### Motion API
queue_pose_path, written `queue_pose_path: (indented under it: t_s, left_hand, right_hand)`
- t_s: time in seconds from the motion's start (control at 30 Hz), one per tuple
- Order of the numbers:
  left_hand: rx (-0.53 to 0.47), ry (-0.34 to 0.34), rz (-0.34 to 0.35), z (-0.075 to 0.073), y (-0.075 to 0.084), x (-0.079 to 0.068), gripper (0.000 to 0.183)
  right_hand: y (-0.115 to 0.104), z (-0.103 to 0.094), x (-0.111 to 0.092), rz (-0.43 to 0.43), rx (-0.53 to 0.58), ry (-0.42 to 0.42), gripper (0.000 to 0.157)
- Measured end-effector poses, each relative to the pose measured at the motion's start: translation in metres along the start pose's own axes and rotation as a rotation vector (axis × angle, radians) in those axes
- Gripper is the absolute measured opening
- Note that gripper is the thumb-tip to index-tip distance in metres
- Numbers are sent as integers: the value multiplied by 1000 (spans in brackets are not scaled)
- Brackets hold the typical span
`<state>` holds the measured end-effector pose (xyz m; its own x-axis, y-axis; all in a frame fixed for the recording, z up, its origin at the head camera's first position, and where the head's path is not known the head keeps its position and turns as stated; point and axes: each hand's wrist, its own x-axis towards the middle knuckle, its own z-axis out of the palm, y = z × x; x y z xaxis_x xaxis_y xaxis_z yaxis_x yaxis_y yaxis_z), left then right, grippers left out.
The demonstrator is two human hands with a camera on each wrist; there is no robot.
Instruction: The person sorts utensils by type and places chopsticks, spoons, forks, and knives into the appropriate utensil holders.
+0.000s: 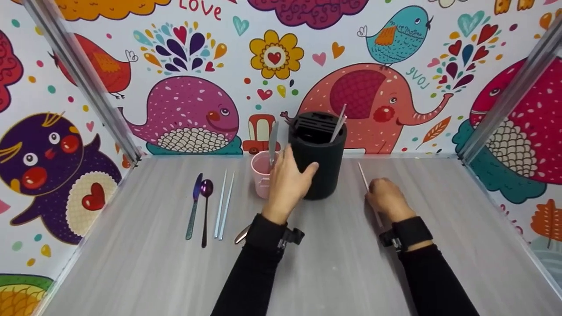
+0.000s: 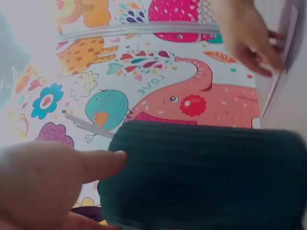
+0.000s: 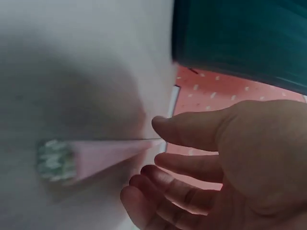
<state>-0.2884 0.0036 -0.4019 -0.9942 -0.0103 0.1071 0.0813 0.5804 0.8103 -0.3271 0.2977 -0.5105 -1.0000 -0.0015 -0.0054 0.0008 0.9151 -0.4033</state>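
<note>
My left hand [image 1: 287, 182] is at the left side of a black cylindrical utensil holder [image 1: 322, 171], its fingers straight and thumb spread. Two pale thin sticks [image 1: 338, 127] stand up from the holder's slotted top. Just behind those fingers is a pink cup [image 1: 261, 184] with a silver knife [image 1: 273, 142] upright in it; whether the fingers touch the knife cannot be told. At the right, my right hand [image 1: 388, 197] is over a pink chopstick [image 1: 363, 175] lying on the table. In the right wrist view a gap shows between thumb and index finger, with the chopstick [image 3: 108, 155] running between them.
Left of the cup lie a knife [image 1: 192, 215] with a blue-purple blade, a purple spoon [image 1: 205, 206] and two light blue chopsticks [image 1: 224, 206]. A copper-coloured utensil end [image 1: 242, 235] shows beside my left wrist. A patterned wall [image 1: 272, 101] borders the table's back.
</note>
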Motion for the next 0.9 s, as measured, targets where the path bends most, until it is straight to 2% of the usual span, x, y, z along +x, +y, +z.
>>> queue_pose_path:
  t_s: [0.1, 0.2, 0.27, 0.4, 0.5, 0.57, 0.73, 0.9]
  left_hand:
    - [26, -4, 5, 0, -3, 4, 94]
    - [37, -19, 2, -2, -9, 8, 94]
    - [38, -27, -3, -4, -13, 11, 93]
    - [23, -47, 8, -4, -17, 16, 91]
    - [9, -60, 16, -5, -19, 17, 90]
    - [7, -64, 20, -5, -20, 18, 89]
    - [6, -76, 28, -4, -19, 18, 89]
    - [-3, -81, 20, -3, -18, 16, 90]
  right_hand:
    - [25, 26, 22, -49, -9, 26, 15]
    - [43, 48, 39, -58, -18, 49, 13]
    - [40, 46, 38, -62, -31, 38, 16]
    - [7, 20, 16, -46, -8, -3, 20]
    - [-18, 4, 1, -48, 48, 5, 21]
    - [-27, -1, -2, -60, 96, 46, 22]
    - [-40, -8, -4, -123, 292, 231, 26]
    - [-53, -21, -10, -159, 452, 412, 19]
